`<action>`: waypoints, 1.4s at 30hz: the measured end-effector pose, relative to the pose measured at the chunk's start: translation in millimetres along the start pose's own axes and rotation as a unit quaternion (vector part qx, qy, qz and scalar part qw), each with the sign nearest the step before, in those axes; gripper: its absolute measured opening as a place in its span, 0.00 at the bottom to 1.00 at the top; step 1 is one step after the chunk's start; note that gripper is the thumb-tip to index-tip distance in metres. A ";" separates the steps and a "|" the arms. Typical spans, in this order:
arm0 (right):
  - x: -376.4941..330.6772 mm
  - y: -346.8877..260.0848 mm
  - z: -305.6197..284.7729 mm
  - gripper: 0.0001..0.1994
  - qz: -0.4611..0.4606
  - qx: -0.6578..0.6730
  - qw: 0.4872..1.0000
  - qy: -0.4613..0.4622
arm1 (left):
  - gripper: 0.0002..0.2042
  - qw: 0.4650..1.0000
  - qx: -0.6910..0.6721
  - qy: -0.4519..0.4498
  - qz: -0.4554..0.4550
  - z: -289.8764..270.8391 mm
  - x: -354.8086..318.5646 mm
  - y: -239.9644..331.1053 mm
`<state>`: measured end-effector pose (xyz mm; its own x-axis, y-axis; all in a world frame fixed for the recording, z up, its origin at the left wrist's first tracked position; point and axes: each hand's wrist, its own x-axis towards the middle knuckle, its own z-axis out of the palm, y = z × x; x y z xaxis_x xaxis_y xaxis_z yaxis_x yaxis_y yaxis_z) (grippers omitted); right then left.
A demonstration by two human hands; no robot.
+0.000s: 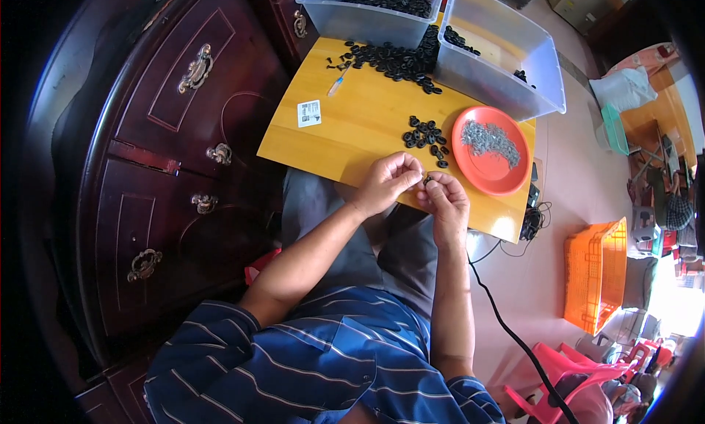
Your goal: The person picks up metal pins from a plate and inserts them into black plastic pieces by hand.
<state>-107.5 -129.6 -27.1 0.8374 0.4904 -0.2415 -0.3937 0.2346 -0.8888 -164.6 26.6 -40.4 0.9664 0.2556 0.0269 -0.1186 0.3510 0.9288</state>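
Above my lap, at the near edge of the yellow table, my two hands are close together. My right hand (447, 201) pinches a small black oval piece (428, 180) between thumb and fingertips. Just beside it, my left hand (391, 180) is closed in a pinch; whatever it holds is too small to make out. Beyond the hands lies a small group of black oval pieces (421, 134) with holes in them. To their right, a red-orange plate (477, 176) holds a heap of small silvery metal bits (490, 143).
A larger pile of black pieces (400, 60) spreads along the table's far side, below two clear plastic bins (360, 24) (507, 86). A white printed label (309, 114) and a thin blue-tipped tool (335, 85) lie at left. Dark wooden drawers (183, 123) flank the table; an orange crate (587, 277) stands right.
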 end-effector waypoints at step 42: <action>1.8 3.3 -2.3 0.06 -0.006 -0.006 1.000 -0.020 | 0.03 0.993 0.114 -0.037 -0.017 -5.4 1.1 -4.1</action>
<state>-106.4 -129.9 -31.3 0.8262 0.5209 -0.2147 -0.3781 0.2302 -0.8967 -164.2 30.4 -46.2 0.9841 0.1773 0.0129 -0.0389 0.1440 0.9888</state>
